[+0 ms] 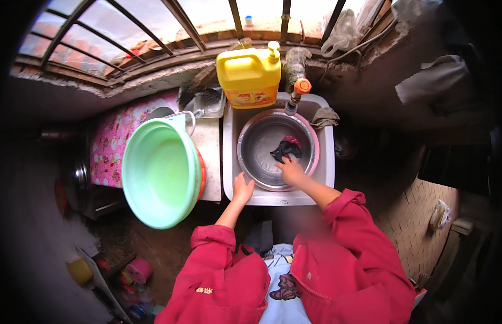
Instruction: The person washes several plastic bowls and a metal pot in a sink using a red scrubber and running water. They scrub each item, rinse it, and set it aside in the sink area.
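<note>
A steel basin [257, 139] sits inside a pink basin [314, 152] in a pale sink [230, 162]. On the steel bottom lies a crumpled dark cloth [281, 150] with a reddish-pink part. My right hand [293, 173] reaches over the basin's near right rim, its fingertips at the cloth's near edge. Whether they pinch the cloth is unclear. My left hand [242, 189] is at the near left rim of the basin, thumb and fingers apart, holding nothing.
A yellow jug with a pump [249, 77] stands behind the basin, beside a tap with an orange handle [302, 86]. A grey rag [326, 117] hangs on the sink's right edge. Left, a mint-green basin [161, 174] overhangs the counter [208, 141]. Window bars [186, 24] run behind.
</note>
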